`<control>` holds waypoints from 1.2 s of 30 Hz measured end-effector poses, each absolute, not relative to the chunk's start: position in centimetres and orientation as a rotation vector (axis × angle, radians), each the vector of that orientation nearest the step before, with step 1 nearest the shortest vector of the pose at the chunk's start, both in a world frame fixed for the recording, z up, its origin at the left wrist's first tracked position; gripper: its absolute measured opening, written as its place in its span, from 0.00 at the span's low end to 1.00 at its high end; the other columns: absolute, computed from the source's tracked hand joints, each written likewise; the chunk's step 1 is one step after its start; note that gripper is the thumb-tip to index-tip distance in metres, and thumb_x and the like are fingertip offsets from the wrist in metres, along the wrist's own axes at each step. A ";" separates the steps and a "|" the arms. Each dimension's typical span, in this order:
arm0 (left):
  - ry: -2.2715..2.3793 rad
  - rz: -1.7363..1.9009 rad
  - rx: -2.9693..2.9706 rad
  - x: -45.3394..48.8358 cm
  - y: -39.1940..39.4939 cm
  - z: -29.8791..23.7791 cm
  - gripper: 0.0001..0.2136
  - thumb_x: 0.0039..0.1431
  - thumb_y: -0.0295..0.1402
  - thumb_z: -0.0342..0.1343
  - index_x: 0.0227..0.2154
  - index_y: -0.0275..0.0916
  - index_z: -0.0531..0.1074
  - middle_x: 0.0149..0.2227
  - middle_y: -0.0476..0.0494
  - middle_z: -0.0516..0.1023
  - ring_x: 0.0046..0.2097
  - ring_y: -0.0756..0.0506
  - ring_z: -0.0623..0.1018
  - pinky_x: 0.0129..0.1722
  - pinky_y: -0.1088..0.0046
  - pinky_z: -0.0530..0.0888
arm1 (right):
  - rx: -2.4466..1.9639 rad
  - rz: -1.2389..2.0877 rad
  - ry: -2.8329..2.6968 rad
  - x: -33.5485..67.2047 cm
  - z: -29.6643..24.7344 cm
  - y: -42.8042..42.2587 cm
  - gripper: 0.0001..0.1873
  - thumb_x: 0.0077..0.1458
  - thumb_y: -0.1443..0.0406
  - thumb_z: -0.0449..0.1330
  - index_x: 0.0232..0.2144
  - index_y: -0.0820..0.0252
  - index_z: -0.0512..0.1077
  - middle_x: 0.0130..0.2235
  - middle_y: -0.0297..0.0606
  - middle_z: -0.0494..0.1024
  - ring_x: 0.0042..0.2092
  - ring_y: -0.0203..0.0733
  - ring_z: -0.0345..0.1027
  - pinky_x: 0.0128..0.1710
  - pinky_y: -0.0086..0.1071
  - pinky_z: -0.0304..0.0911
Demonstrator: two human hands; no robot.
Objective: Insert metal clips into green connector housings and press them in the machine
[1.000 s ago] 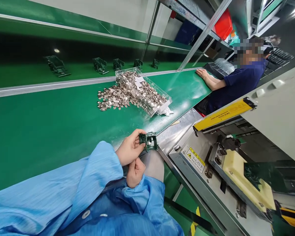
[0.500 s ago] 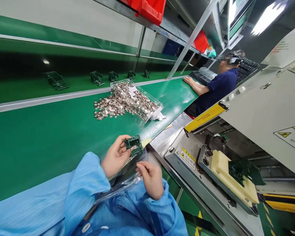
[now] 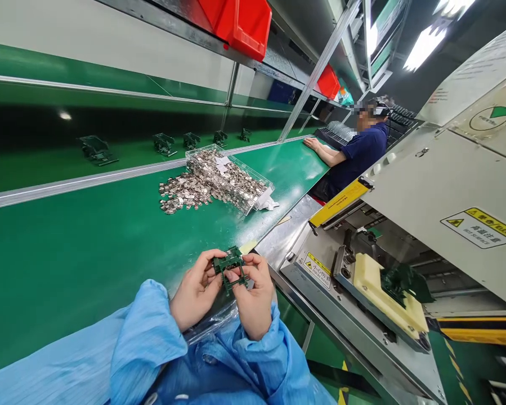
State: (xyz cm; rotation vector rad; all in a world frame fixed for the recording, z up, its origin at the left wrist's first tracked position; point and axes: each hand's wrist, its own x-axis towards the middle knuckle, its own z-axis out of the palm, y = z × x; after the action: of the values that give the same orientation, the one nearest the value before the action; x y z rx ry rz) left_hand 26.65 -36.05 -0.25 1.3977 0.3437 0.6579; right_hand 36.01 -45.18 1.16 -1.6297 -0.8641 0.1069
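Observation:
A dark green plastic frame part (image 3: 228, 262) with an open middle is held up above the near edge of the bench. My left hand (image 3: 197, 289) grips its left side between thumb and fingers. On its right side, my right hand (image 3: 255, 295) also has hold of it, thumb in front. Whether a small piece sits under my right fingertips, I cannot tell. Below the hands a clear plastic bag (image 3: 219, 320) lies against my blue sleeves. Farther up the bench, a clear box (image 3: 259, 199) of small silvery metal pieces (image 3: 185, 190) lies tipped, with pieces spilled to its left.
Several green parts (image 3: 96, 149) stand in a row along the back strip. A machine with a cream-coloured fixture (image 3: 371, 275) is at the right, holding a dark green part (image 3: 404, 284). Another person (image 3: 358, 149) sits at the bench's far end. Red bins (image 3: 250, 28) rest on the shelf above.
My right hand has come up from below the green part and now grips its right side. The part has turned in my left hand. The camera view has shifted slightly.

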 end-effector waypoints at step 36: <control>-0.301 0.264 2.000 51.0 -50.9 12.4 0.37 0.44 0.39 0.65 0.58 0.34 0.61 0.61 0.30 0.65 0.62 0.34 0.65 0.61 0.57 0.62 | -1.242 -0.730 -0.121 47.7 6.7 -73.4 0.29 0.48 0.58 0.67 0.52 0.55 0.66 0.58 0.43 0.67 0.58 0.50 0.61 0.56 0.49 0.59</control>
State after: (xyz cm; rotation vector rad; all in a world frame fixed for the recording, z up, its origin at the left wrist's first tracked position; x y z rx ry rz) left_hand 51.04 -50.92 12.43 2.0002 -0.3010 0.2640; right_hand 47.69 -73.37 6.66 -1.2425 -0.1207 -0.7304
